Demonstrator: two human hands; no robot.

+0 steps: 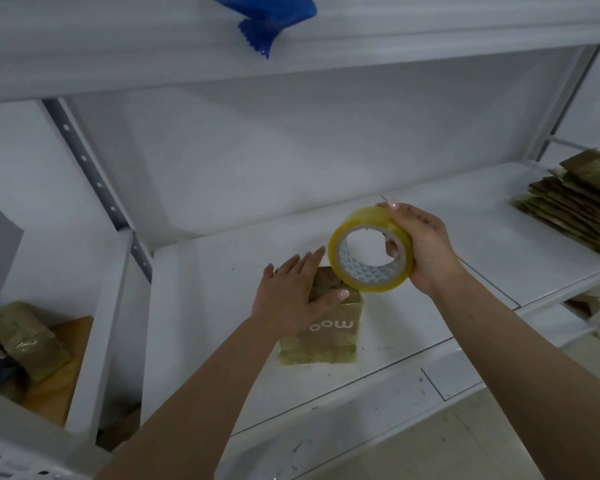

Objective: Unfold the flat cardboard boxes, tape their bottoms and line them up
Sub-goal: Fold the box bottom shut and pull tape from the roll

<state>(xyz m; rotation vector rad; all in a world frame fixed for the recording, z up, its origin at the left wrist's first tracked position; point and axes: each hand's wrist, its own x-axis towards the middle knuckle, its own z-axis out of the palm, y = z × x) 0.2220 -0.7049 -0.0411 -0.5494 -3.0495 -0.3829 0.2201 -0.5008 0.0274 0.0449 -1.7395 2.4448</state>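
A small brown cardboard box (326, 336) with "moo" printed on its side stands on the white shelf (447, 233), glossy tape on its near face. My left hand (297, 301) lies flat on the box's top, fingers straight, thumb at the near top edge. My right hand (421, 249) grips a roll of yellowish clear tape (371, 251), held on edge just above the box's right top corner, with fingers through its core. A stack of flat cardboard boxes (575, 199) lies at the shelf's right end.
A blue plastic bag (271, 19) hangs over the upper shelf's edge. A lower compartment at left holds wrapped brown bundles (25, 339) on a cardboard sheet. A perforated grey upright (94, 174) stands at the shelf's left end. Beige floor shows at bottom right.
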